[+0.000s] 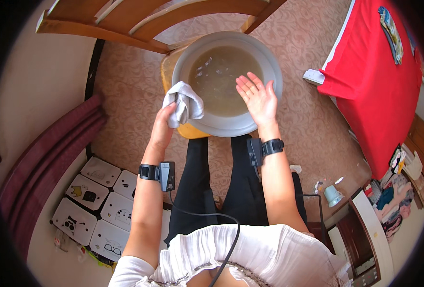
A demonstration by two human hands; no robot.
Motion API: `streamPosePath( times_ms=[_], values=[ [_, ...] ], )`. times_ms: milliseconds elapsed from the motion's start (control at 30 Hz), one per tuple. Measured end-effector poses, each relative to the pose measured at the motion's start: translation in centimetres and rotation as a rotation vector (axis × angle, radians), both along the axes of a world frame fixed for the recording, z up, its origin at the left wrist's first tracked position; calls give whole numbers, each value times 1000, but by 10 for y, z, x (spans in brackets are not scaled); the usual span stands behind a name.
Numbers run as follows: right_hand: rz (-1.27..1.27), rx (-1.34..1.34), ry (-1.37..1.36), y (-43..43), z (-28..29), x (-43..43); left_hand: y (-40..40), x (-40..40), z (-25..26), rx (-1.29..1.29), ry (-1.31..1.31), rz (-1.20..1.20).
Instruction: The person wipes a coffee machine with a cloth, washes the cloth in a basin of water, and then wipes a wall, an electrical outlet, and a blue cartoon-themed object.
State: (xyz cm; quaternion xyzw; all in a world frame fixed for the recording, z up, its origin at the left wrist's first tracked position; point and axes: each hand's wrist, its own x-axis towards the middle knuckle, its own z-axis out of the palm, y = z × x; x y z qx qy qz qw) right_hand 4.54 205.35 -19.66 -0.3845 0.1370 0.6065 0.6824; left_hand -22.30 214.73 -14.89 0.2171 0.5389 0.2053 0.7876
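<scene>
A wide metal basin (271, 61) holds murky brownish water (219, 86). It rests on the yellow seat (190, 131) of a wooden chair in front of me. At the basin's left rim, my left hand (163, 120) grips a bunched pale grey cloth (185, 104), thumb on its near side. The fingers behind the cloth are hidden. My right hand (258, 97) is over the right part of the basin, palm up, with fingers extended and nothing in it. Both wrists carry strapped black devices.
The wooden chair back (154, 21) rises beyond the basin. A bed with a red cover (362, 89) stands at right. White storage cubes (97, 208) and a maroon curtain (50, 150) are at left. A pale cup (333, 196) is on the floor. A black cable (212, 214) crosses my lap.
</scene>
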Motion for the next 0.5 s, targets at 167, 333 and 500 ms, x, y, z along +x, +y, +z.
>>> streamPosePath(
  times_ms=[167,333,500],
  values=[
    [-86,-262,-181,1,-58,17,-4,-14,-13,-27,-4,95],
    [-175,-564,-108,9,-113,-16,-4,-2,-11,34,28,75],
    [126,-448,-114,8,-113,-32,-4,3,-10,102,73,4]
  ],
)
